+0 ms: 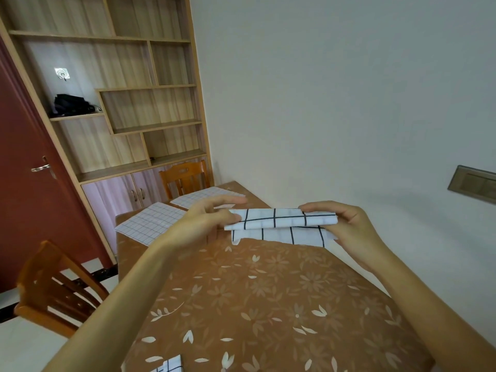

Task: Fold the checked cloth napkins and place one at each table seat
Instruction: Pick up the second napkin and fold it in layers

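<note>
Right hand [346,224] hides napkin [279,224] end; frame crops another napkin [169,365].

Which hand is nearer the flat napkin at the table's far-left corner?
Left. The left hand is just right of the flat napkin; the right hand is beyond the held napkin.

Counted four checked napkins, one folded napkin [279,222], one near flat napkin [150,224], one far flat napkin [204,197], one cut-off napkin [170,365], two hands, left hand [206,218], right hand [346,224], two chairs, near chair [53,285], far chair [185,178], one table [268,304], one shelf unit [120,103], one black bag [72,104].
</note>
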Motion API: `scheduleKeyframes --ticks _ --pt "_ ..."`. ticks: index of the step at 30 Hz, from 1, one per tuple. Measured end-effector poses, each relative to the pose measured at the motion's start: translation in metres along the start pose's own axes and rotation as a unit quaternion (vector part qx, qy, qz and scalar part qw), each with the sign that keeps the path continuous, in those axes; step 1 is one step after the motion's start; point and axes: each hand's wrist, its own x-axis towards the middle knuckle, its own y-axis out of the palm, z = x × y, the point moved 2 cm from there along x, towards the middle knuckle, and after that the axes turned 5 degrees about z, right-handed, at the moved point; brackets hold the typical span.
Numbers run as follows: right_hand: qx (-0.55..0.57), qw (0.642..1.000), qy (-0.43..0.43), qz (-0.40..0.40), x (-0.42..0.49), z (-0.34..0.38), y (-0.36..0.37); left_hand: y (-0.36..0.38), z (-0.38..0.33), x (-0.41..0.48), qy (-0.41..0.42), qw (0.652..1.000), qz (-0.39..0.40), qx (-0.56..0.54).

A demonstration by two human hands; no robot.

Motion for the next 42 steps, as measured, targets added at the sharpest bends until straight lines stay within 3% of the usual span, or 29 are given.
scheduleKeyframes --ticks 5,7,12,18,22,27,32,37,42 --pt "0.238 0.966 0.1 0.026 -0.005 -0.018 -0.003 0.004 0.008 -0.001 0.034 0.994 -0.009 0.103" --pt "0.272 0.955 0.112 0.045 -0.009 -0.026 -0.002 0.007 0.013 -0.001 0.052 0.988 -0.035 0.144" --pt "0.068 0.993 0.1 -0.005 -0.021 -0.043 -0.001 0.015 0.027 0.001 0.061 0.983 -0.041 0.167" --pt "0.067 0.99 0.123 -0.025 -0.032 -0.069 -0.006 0.024 0.049 0.008 0.018 0.976 0.004 0.218" --pt "0.072 0.986 0.149 -0.016 -0.04 -0.092 -0.009 0.032 0.072 0.023 0.013 0.953 0.033 0.3" --pt "0.045 0.974 0.221 0.011 -0.053 -0.134 -0.014 0.045 0.121 0.043 -0.03 0.935 0.084 0.344" --pt "0.04 0.957 0.288 0.018 -0.069 -0.192 -0.022 0.069 0.181 0.061 -0.099 0.937 0.108 0.316" --pt "0.013 0.941 0.339 0.004 -0.088 -0.264 -0.031 0.093 0.264 0.073 -0.172 0.955 0.101 0.221" --pt "-0.043 0.922 0.383 0.034 -0.111 -0.343 -0.037 0.109 0.353 0.075 -0.252 0.957 0.022 0.145"
